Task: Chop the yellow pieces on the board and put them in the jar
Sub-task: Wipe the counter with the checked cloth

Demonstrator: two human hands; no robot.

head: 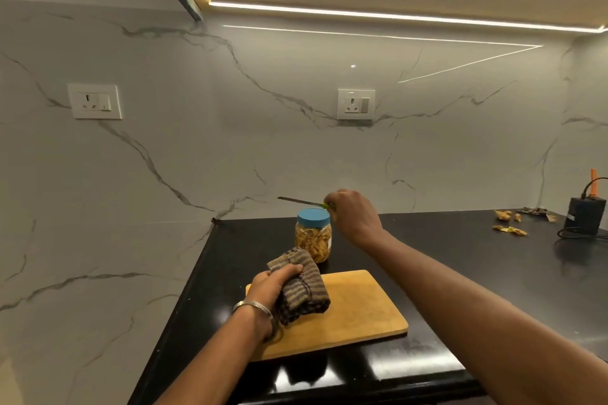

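A wooden cutting board [358,309] lies on the black counter [427,260] with no yellow pieces showing on its bare surface. Behind it stands a clear jar [313,239] with a blue lid on, filled with yellow pieces. My left hand [269,286] grips a folded striped brown cloth [302,286] on the board's left part. My right hand [353,214] holds a green-handled knife [301,201] in the air just above and behind the jar, blade pointing left.
Yellow scraps [510,229] lie on the counter at the far right, beside a black box with a cable [584,215]. A marble wall with two sockets [356,104] rises behind. The counter's left edge runs just left of the board.
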